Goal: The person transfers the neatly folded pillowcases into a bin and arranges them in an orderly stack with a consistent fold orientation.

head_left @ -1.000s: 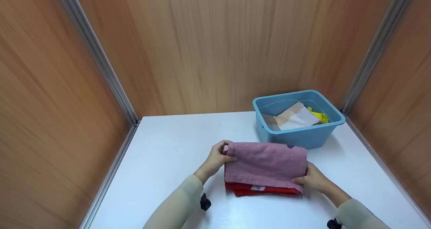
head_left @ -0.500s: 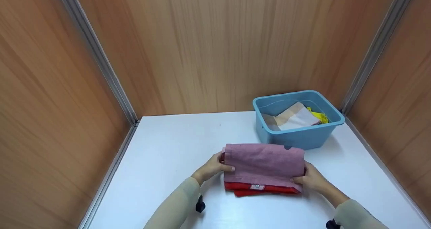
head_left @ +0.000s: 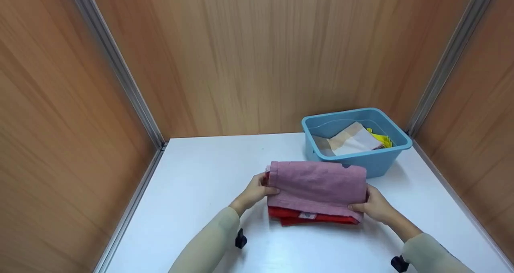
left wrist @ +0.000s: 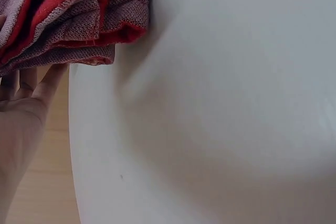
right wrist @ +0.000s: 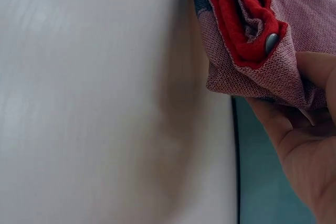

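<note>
A folded cloth garment point(head_left: 317, 186), pinkish-purple outside and red inside, hangs just over the white table between both hands. My left hand point(head_left: 253, 191) grips its left end, thumb on the near face and fingers behind. At the right end, my right hand point(head_left: 376, 206) pinches it the same way. Layered red and purple folds point(left wrist: 79, 30) show in the left wrist view, with that hand's fingers under them. In the right wrist view a round metal snap point(right wrist: 271, 42) sits on the red lining near the thumb. A small pale tag point(head_left: 307, 215) shows on the lower red edge.
A blue plastic bin point(head_left: 357, 157) stands at the back right, just behind the garment. It holds a folded beige-and-white cloth point(head_left: 355, 138) and a yellow cloth point(head_left: 381, 138). Wooden panels point(head_left: 257, 60) enclose the white table point(head_left: 209, 164) at the back and sides.
Both hands first dipped the garment slightly, then raised it a little toward the bin. The left hand shifted its hold lower on the left edge. The bin has not moved.
</note>
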Motion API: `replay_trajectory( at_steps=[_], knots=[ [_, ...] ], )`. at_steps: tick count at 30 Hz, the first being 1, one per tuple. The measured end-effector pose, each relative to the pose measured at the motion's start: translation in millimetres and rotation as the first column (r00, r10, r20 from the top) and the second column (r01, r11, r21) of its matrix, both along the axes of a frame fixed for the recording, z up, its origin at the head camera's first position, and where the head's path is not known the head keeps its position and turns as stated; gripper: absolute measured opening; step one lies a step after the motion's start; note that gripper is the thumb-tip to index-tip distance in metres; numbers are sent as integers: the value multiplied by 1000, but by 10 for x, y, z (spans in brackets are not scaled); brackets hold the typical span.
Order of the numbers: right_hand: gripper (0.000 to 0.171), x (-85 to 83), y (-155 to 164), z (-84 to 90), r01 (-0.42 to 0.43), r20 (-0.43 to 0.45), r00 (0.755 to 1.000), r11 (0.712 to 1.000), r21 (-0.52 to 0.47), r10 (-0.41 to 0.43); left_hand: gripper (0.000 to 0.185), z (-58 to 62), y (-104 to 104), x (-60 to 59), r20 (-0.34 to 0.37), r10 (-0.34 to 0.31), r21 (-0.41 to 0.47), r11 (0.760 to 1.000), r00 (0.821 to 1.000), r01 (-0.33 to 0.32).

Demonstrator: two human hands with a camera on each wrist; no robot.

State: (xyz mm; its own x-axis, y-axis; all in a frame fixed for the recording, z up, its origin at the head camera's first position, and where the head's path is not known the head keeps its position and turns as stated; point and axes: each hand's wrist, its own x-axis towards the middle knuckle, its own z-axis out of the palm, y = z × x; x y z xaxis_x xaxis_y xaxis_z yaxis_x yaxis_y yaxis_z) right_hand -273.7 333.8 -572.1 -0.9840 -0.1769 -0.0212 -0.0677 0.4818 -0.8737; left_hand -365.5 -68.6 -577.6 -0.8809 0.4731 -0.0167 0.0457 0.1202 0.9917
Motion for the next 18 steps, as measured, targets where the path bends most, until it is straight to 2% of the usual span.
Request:
replay_trajectory(
  at_steps=[4, 18],
  knots=[
    [80, -39, 36, 118, 18, 23, 1000, 1000, 4, -18, 60, 102, 31, -21, 32, -11, 32, 999, 999, 10],
    [87, -113, 141, 455, 86, 44, 995, 996, 2, -86, 61, 453, 89, -90, 17, -21, 66, 998, 1000, 20]
  ],
)
